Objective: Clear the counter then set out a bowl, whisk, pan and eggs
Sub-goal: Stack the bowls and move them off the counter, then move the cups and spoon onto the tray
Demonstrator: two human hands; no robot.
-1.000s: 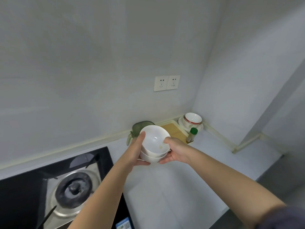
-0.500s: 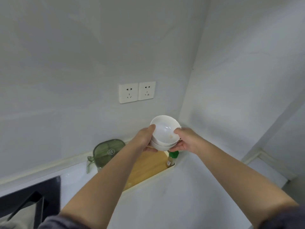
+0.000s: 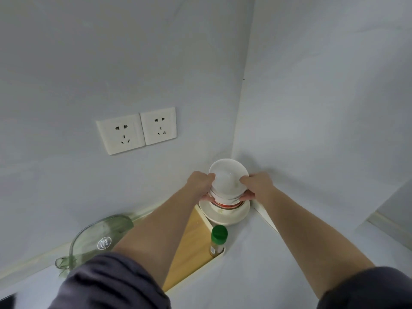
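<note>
I am clearing the table [image 3: 267, 264], left grip [image 3: 200, 181] and right grip [image 3: 256, 186] clasping the 2 stacked white bowls [image 3: 228, 177] over the red-rimmed bowl [image 3: 225, 205] mid-frame, probably next needing a level set-down.

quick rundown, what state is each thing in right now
white bowls, nested, held by both hands, on or just above the red-rimmed bowl
left hand, grips the bowls' left side
right hand, grips the bowls' right side
red-rimmed bowl, upright on the plate, mostly covered
plate, flat in the corner
green-capped bottle, upright, cap on
sockets, nothing plugged in
</note>
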